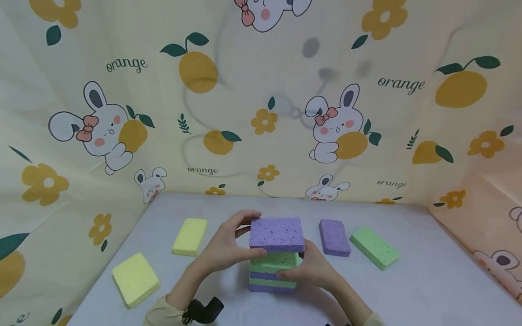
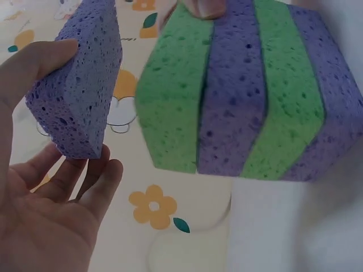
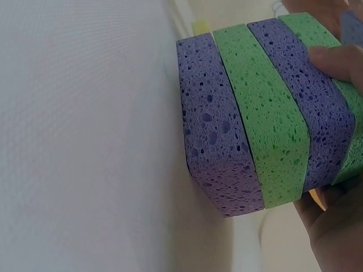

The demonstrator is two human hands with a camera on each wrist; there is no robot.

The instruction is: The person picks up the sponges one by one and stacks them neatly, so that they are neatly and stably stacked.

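Your left hand [image 1: 226, 246] pinches a purple sponge [image 1: 277, 234] between the thumb on its near side and the fingers curled over its far edge. In the left wrist view the same purple sponge [image 2: 76, 85] sits between your thumb above and your fingertips [image 2: 105, 170] below, palm open toward the camera. You hold it level, directly over the stack [image 1: 272, 271], and that view shows a clear gap between it and the stack's top green sponge [image 2: 173, 99].

Your right hand [image 1: 311, 269] steadies the stack from its right side, fingers wrapped across the front at the level of the upper layers. The right wrist view shows a fingertip [image 3: 334, 59] pressed against the stack [image 3: 255, 113], with the palm behind it. Both forearms come in from the lower edge, sleeves pale; a black strap device [image 1: 202, 310] sits at your left wrist.

The stack stands on the white table [image 1: 428, 280] near its centre, four sponges alternating purple and green from the bottom up, edges closely aligned.

Loose on the table: one yellow sponge [image 1: 190, 236] left of your hand, a second yellow sponge [image 1: 136, 279] nearer the left front, a spare purple sponge [image 1: 334, 237] just right of the stack, and a green sponge [image 1: 374, 248] beside that one. A rabbit-and-orange printed cloth [image 1: 261, 99] lines the back and sides.
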